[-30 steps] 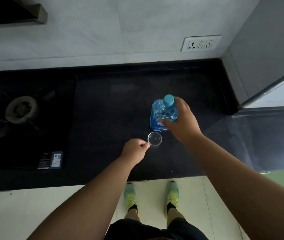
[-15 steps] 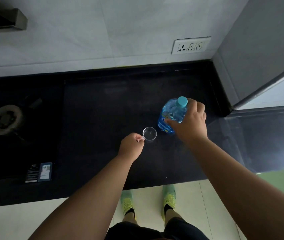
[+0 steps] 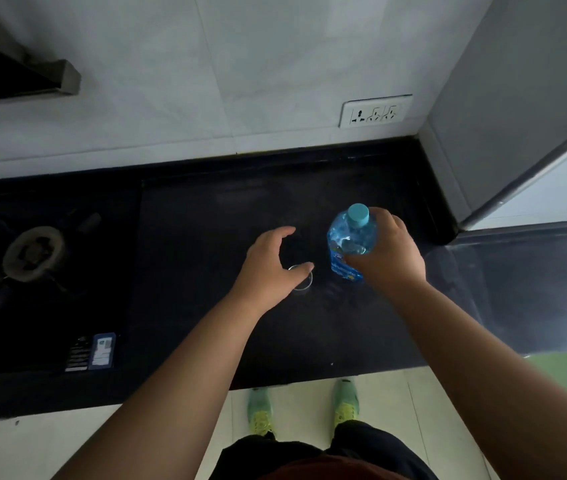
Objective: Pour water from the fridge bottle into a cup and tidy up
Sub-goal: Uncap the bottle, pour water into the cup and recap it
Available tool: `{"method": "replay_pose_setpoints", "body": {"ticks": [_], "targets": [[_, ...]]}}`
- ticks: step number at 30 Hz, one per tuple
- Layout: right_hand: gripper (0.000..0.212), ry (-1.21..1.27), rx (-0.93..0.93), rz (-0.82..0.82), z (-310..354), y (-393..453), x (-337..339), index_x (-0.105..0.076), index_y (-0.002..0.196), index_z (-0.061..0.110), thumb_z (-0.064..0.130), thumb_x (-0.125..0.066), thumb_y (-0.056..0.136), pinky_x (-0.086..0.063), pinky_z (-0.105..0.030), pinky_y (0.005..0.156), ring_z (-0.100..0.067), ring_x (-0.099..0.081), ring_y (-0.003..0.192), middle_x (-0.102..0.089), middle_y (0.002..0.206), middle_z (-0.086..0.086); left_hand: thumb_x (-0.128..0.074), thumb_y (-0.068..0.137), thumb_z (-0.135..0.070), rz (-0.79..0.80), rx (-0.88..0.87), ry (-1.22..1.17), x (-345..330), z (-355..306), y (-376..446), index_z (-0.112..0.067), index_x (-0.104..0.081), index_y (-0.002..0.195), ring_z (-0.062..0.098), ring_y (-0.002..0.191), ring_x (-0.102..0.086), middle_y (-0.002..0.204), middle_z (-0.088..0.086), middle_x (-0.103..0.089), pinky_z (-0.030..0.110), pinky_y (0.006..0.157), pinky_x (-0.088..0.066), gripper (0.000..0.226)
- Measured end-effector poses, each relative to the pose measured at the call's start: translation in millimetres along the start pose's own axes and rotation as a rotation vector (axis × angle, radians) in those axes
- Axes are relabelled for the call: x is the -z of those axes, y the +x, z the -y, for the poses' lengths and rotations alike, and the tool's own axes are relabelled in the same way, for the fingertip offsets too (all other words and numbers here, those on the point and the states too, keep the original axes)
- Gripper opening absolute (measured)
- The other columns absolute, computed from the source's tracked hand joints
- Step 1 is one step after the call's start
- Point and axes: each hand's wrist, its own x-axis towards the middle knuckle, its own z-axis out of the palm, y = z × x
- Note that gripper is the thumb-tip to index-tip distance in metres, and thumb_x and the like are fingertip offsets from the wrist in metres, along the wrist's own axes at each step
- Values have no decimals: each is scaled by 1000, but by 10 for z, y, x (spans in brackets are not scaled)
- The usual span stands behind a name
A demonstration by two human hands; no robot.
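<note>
A blue plastic water bottle with a teal cap stands on the black counter, cap on. My right hand is wrapped around its right side. A small clear glass cup sits on the counter just left of the bottle, partly hidden under my thumb. My left hand hovers over the cup with fingers spread and nothing held in it.
A gas burner is set into the counter at the left, with a label sticker near the front edge. A wall socket is behind the bottle. A grey fridge side bounds the right. My feet stand below the counter edge.
My left hand has let go of the cup and opened, lifting above it. The right hand stays on the bottle, which stands near the same spot.
</note>
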Motion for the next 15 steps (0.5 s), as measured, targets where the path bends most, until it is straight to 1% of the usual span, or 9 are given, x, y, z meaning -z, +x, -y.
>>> {"method": "replay_pose_setpoints", "body": {"ticks": [4,6,7,9,10,11,12,13,15], "targets": [[84,26,118,-57,175,-246,441,-47,140,43,32,-90,68,-50,-37,88,-14,-58,115,-53,137,13,-90,79,-44,103,-144,-10,159,-386,-159,-44,-32,159,7,152,-32,166,-14,-30,41,124,-36,99],[87,34,181,-63,325,-375,704,-48,142,42,32,-91,67,-50,-34,89,-9,-56,108,-54,132,15,-93,74,-45,146,-212,-1,223,-581,-257,-47,-25,160,4,154,-28,167,-18,-27,42,126,-33,110],[88,30,216,-49,414,-451,842,-48,142,41,31,-92,66,-49,-29,86,-7,-55,105,-53,127,17,-95,72,-42,158,-251,-7,258,-686,-317,-48,-24,161,2,153,-28,167,-20,-28,39,126,-32,113],[89,17,304,13,590,-606,1093,-49,142,39,30,-94,65,-44,-16,81,-3,-56,101,-51,120,21,-97,71,-34,154,-341,-52,331,-884,-436,-47,-27,159,-5,147,-36,160,-24,-38,30,123,-35,113],[89,22,351,53,676,-683,1199,-50,140,37,29,-95,64,-44,-14,81,-3,-57,101,-54,119,21,-98,70,-29,142,-373,-93,369,-966,-496,-45,-31,157,-7,142,-43,153,-26,-46,23,118,-40,111],[88,38,390,88,755,-754,1294,-51,139,37,29,-95,63,-48,-17,84,-3,-60,102,-58,119,20,-99,69,-24,122,-392,-141,412,-1041,-567,-43,-35,155,-7,135,-51,146,-26,-54,17,110,-45,108],[87,70,414,121,831,-821,1379,-53,137,37,27,-95,62,-52,-22,87,-3,-64,102,-62,118,19,-100,68,-21,88,-404,-182,455,-1094,-635,-45,-39,150,-8,129,-57,139,-25,-59,14,104,-49,104],[86,101,423,153,888,-878,1447,-54,136,37,24,-96,62,-56,-25,88,-2,-66,101,-66,116,17,-100,67,-21,47,-410,-211,498,-1143,-717,-48,-41,143,-7,124,-60,133,-26,-62,15,100,-52,101],[83,140,426,237,974,-982,1547,-55,132,38,17,-96,63,-60,-25,86,0,-70,97,-71,110,14,-102,64,-23,-41,-410,-240,552,-1208,-900,-54,-43,133,-6,118,-65,125,-28,-65,20,97,-57,95]]}}
